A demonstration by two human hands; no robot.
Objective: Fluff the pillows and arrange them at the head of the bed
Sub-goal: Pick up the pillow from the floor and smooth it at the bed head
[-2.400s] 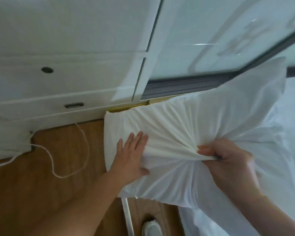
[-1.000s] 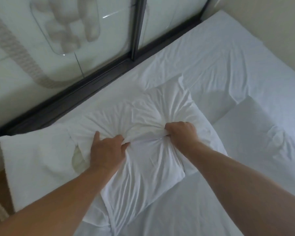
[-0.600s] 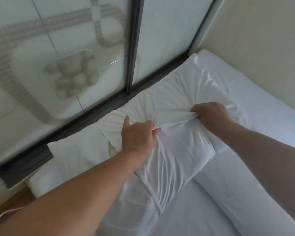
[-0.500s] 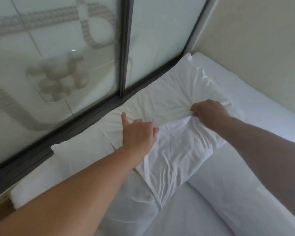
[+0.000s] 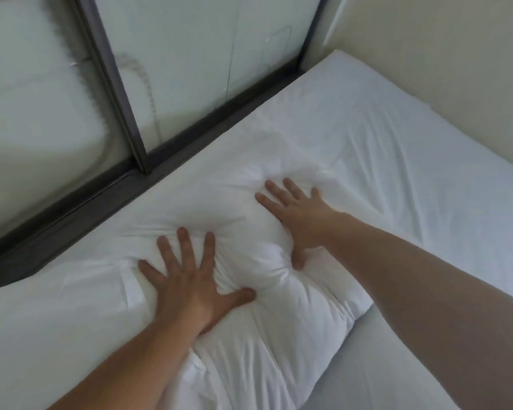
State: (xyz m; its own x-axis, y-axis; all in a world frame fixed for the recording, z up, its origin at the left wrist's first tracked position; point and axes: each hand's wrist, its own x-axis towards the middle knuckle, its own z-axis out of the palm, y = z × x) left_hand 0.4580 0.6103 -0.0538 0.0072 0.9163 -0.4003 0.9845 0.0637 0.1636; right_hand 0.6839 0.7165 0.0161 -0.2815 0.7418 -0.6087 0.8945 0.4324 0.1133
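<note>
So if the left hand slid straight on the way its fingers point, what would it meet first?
Likely the dark metal window frame beyond the white pillow. The left hand lies flat and open; only white fabric lies between, though depth is unclear.

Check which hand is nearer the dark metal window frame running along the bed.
Left. The left hand presses flat on the white pillow closer to the dark metal window frame; the right hand presses further out toward the white sheet.

A frosted, pale green glass panel [image 5: 190, 54] fills the upper left, split by a dark grey metal frame [image 5: 113, 93] whose bottom rail runs diagonally. A faint dotted pattern [image 5: 144, 81] marks the glass. A plain cream wall [image 5: 442, 45] stands at the upper right.
</note>
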